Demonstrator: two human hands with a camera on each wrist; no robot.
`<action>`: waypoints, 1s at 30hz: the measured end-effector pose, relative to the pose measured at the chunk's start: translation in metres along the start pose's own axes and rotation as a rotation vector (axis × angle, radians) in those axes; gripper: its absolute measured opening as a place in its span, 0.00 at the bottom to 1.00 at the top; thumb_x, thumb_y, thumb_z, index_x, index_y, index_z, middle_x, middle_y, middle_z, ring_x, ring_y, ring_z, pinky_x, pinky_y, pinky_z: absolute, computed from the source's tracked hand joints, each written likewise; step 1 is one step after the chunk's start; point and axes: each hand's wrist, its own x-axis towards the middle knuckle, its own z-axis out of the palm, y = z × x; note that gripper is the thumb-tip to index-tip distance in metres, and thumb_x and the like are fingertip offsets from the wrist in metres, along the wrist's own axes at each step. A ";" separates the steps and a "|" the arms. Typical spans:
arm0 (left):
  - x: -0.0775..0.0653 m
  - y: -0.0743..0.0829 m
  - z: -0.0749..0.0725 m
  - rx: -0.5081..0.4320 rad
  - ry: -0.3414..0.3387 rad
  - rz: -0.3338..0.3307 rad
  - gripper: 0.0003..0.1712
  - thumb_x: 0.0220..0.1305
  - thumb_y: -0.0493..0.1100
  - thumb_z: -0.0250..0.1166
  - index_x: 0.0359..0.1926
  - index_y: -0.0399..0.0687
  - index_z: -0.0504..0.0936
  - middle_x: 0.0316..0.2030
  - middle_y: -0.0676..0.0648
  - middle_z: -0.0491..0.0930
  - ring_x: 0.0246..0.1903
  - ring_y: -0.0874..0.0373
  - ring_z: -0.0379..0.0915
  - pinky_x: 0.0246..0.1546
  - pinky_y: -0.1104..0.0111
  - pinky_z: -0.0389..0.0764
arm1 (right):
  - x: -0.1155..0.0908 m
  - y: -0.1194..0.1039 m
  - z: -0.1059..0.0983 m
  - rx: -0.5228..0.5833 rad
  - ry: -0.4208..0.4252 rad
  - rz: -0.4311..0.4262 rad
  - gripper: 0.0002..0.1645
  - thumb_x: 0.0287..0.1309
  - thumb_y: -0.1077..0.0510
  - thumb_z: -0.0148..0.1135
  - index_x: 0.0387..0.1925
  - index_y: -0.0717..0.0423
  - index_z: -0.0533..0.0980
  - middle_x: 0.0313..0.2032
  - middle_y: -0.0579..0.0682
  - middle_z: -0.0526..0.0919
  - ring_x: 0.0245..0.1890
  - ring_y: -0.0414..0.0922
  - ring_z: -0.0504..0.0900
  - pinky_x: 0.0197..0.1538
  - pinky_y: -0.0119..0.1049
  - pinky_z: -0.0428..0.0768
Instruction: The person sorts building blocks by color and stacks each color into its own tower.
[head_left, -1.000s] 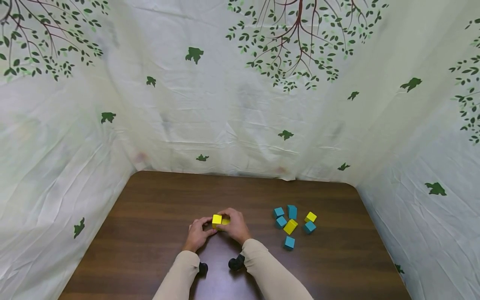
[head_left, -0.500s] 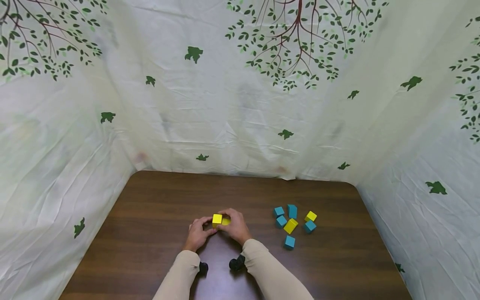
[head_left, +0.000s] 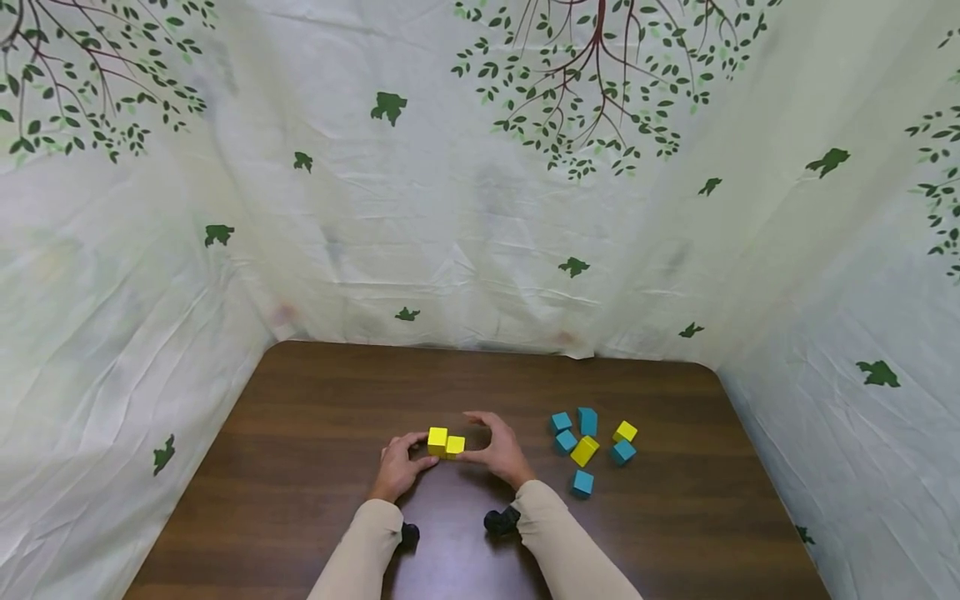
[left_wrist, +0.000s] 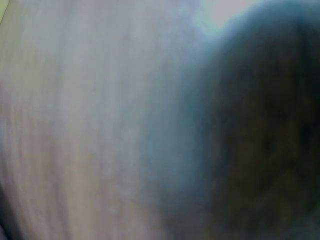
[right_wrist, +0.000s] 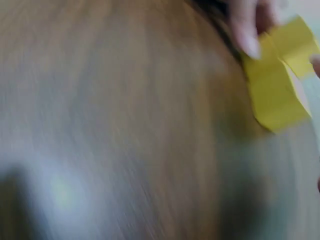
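Two yellow blocks stand side by side near the middle of the brown table, and the left yellow block point(head_left: 438, 440) looks taller than the right yellow block point(head_left: 455, 447). My left hand point(head_left: 397, 469) pinches the left block between thumb and index finger. In the right wrist view, its thumb point(right_wrist: 246, 35) lies against the yellow pair. My right hand point(head_left: 504, 452) is spread beside the right block, thumb tip near its side and index finger raised behind with a gap. The left wrist view is blurred and shows mostly tabletop.
To the right lie several blue blocks, among them a front blue block point(head_left: 582, 483) and a back blue block point(head_left: 587, 421). With them are a yellow block point(head_left: 585, 451) and a farther yellow block point(head_left: 625, 431). A leaf-printed white cloth point(head_left: 480, 250) hangs around the table point(head_left: 337, 392).
My right hand has let go of the right yellow block and drawn away to the right with its fingers spread, uncovering that block. My left hand has kept its place.
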 end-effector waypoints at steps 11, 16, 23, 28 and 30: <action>0.002 0.002 -0.002 0.002 -0.006 -0.015 0.25 0.50 0.37 0.75 0.51 0.35 0.81 0.42 0.40 0.81 0.43 0.46 0.70 0.49 0.53 0.60 | -0.007 0.024 -0.076 0.118 0.020 -0.026 0.31 0.53 0.71 0.67 0.60 0.66 0.70 0.57 0.65 0.74 0.58 0.65 0.69 0.59 0.63 0.64; 0.001 0.002 0.000 -0.005 -0.012 -0.034 0.25 0.51 0.37 0.74 0.51 0.36 0.81 0.42 0.40 0.81 0.44 0.46 0.70 0.50 0.53 0.60 | -0.013 0.033 -0.108 0.119 0.147 0.036 0.26 0.57 0.68 0.65 0.58 0.66 0.72 0.57 0.66 0.74 0.58 0.63 0.70 0.58 0.61 0.66; 0.000 0.003 0.002 0.013 -0.023 -0.025 0.25 0.51 0.39 0.75 0.50 0.37 0.81 0.42 0.42 0.81 0.43 0.47 0.71 0.48 0.54 0.61 | -0.033 0.059 -0.151 0.022 0.372 0.083 0.19 0.60 0.64 0.64 0.53 0.65 0.76 0.51 0.63 0.79 0.52 0.57 0.76 0.54 0.53 0.73; 0.000 0.000 0.002 0.016 -0.021 -0.020 0.25 0.50 0.39 0.75 0.50 0.37 0.81 0.41 0.43 0.81 0.42 0.48 0.71 0.47 0.55 0.61 | -0.049 0.072 -0.178 -0.028 0.438 0.188 0.19 0.62 0.62 0.62 0.54 0.64 0.76 0.53 0.62 0.78 0.54 0.58 0.75 0.57 0.53 0.71; 0.000 0.000 0.001 0.009 -0.016 -0.022 0.25 0.50 0.39 0.75 0.50 0.37 0.81 0.40 0.42 0.80 0.42 0.47 0.70 0.48 0.55 0.61 | -0.053 0.077 -0.186 -0.047 0.454 0.222 0.19 0.63 0.61 0.62 0.54 0.64 0.75 0.54 0.63 0.77 0.55 0.59 0.73 0.59 0.55 0.70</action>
